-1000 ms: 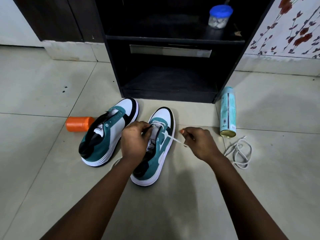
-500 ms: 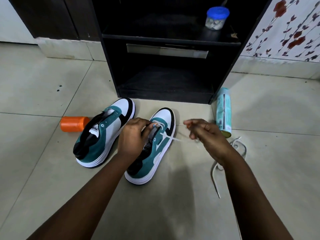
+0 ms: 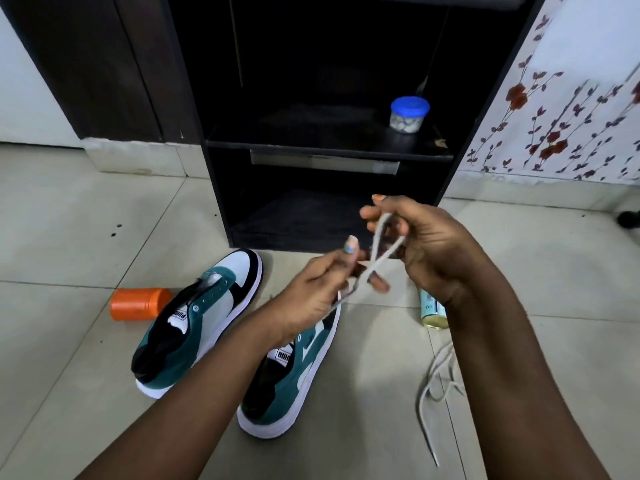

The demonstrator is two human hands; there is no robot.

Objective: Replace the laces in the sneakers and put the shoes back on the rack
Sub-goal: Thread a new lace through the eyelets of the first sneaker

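I am pinching the white lace (image 3: 375,252) with both hands, my left hand (image 3: 311,289) and my right hand (image 3: 426,244), above the right sneaker (image 3: 294,375) on the floor (image 3: 69,220). The lace is looking soft and light, so holding near its tip seems best.

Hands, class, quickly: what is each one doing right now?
Left hand: pinches the white lace.
Right hand: fingers curled round the same lace.
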